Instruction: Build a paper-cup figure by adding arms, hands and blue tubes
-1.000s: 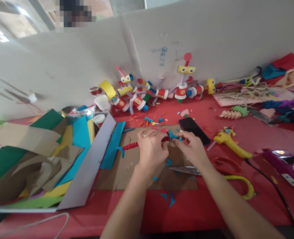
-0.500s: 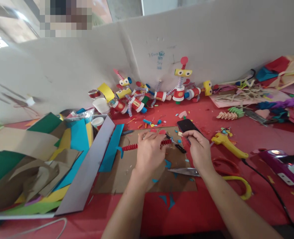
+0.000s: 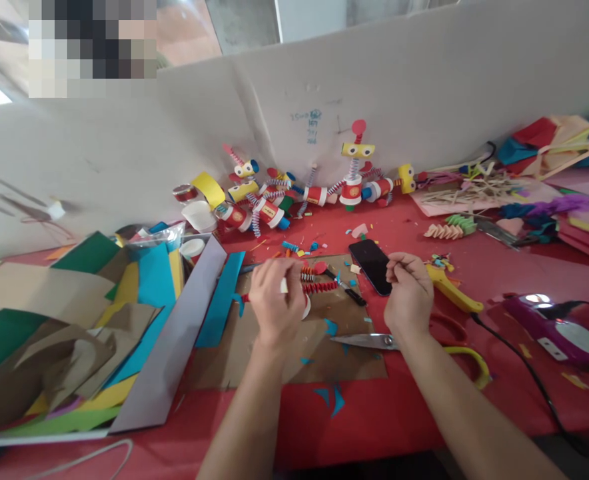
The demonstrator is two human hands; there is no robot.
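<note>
My left hand (image 3: 277, 300) is over the cardboard sheet (image 3: 254, 363), its fingers curved and its thumb apart from them. Below it, mostly covered, lies a paper craft figure; a pleated red paper strip (image 3: 320, 288) and a white rim (image 3: 306, 307) show to the right of the hand. A pale patch shows through the gap between thumb and fingers. Beside the black phone (image 3: 370, 267), my right hand (image 3: 410, 293) is raised with its fingertips pinched together; anything between them is too small to make out. Scissors (image 3: 364, 341) lie under my right wrist, blades on the cardboard.
Several finished paper figures (image 3: 353, 190) stand or lie along the grey partition (image 3: 424, 87). A box of coloured paper (image 3: 169, 360) is on the left. To the right are a yellow glue gun (image 3: 452, 290), its black cord, and a purple power strip (image 3: 559, 327). Paper scraps dot the red table.
My left hand has moved left and its fingers have curled, uncovering more of the red strip. My right hand has shifted right, away from the cardboard. The whole view has turned slightly.
</note>
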